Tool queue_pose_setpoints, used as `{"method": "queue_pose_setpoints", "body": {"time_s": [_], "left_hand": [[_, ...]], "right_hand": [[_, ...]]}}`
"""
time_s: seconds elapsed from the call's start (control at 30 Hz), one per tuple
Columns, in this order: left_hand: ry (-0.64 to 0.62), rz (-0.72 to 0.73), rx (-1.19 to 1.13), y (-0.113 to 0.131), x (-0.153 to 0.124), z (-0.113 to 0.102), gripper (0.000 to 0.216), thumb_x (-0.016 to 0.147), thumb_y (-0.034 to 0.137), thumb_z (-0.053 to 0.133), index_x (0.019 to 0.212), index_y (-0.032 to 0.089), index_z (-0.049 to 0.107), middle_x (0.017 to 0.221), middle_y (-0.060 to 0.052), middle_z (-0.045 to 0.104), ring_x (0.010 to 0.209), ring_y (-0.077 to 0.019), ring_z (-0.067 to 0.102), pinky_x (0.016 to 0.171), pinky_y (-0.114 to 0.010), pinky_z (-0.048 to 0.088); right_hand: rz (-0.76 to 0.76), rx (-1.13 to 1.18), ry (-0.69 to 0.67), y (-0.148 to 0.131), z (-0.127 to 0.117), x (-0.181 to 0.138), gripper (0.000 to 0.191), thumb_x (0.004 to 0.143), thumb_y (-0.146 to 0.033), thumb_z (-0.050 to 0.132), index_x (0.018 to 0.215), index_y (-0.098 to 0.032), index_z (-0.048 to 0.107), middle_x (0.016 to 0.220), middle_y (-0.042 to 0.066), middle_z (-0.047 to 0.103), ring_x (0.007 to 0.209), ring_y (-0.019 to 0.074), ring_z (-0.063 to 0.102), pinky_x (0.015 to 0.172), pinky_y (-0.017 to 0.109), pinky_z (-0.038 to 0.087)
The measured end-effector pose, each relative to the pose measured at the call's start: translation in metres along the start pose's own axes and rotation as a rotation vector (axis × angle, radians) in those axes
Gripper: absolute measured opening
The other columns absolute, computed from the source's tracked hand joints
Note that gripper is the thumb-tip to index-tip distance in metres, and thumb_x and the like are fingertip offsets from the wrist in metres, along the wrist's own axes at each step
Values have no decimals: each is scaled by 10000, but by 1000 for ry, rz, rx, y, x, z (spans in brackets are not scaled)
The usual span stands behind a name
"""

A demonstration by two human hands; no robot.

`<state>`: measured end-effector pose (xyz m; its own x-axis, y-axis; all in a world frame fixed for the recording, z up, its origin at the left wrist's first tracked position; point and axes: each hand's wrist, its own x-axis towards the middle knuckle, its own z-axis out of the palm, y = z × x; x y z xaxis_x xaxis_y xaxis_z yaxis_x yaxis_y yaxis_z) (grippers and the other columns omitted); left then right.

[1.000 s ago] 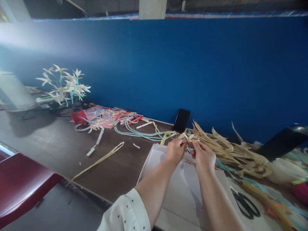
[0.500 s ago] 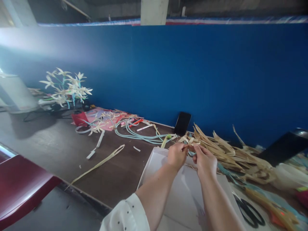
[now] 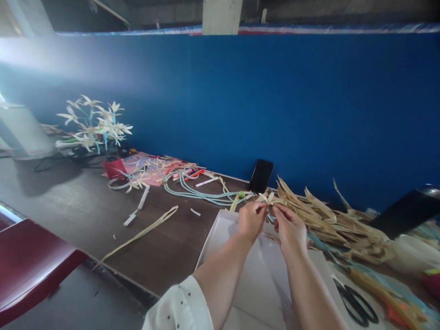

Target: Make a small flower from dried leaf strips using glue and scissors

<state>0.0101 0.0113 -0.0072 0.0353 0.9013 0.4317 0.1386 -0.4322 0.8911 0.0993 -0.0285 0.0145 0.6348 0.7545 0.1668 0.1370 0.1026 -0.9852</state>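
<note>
A small cream-coloured husk flower is pinched between my two hands, its petals fanning out above the fingertips. My left hand is closed on its base from the left. From the right, my right hand grips the same base with thumb and forefinger. Something pale blue shows just under the fingers, partly hidden. Both hands are above the far end of a white box lid. Dry tan husks lie in a heap just right of my right hand.
Behind the hands a black phone leans on the blue wall. Scissors and a yellow glue gun lie at right. Pale blue cords, a husk strip and a potted bunch of husk flowers are leftward. A red chair stands front left.
The flower's petals now show more upright and spread above my fingers. Both hands have shifted slightly, with the right fingers a little lower and further left.
</note>
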Motion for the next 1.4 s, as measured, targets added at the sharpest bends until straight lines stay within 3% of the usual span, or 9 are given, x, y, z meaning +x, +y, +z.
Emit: {"method": "queue_pose_setpoints", "body": {"time_s": [0.23,0.73,1.4], "left_hand": [[-1,155,121,7,-3,-5,161,791,194,534,850,197,684,846,-30,676,808,-137,592,754,-239,444],[-64,352,183,2,-4,-3,216,838,180,451,849,186,666,834,-38,673,802,-147,590,753,-241,457],[-91,371,270,7,-7,-1,209,803,129,440,816,171,645,789,-58,645,791,-158,585,759,-257,471]], "right_hand": [[-96,-217,-33,-3,-1,-1,433,628,-468,651,898,-134,707,522,5,576,428,113,446,446,239,372],[-115,-267,-14,-1,-4,2,407,659,-428,623,895,-112,721,508,33,596,480,166,514,479,271,384],[-146,-242,-27,-2,-4,1,386,661,-394,619,907,-115,723,630,60,650,582,197,565,501,275,409]]}}
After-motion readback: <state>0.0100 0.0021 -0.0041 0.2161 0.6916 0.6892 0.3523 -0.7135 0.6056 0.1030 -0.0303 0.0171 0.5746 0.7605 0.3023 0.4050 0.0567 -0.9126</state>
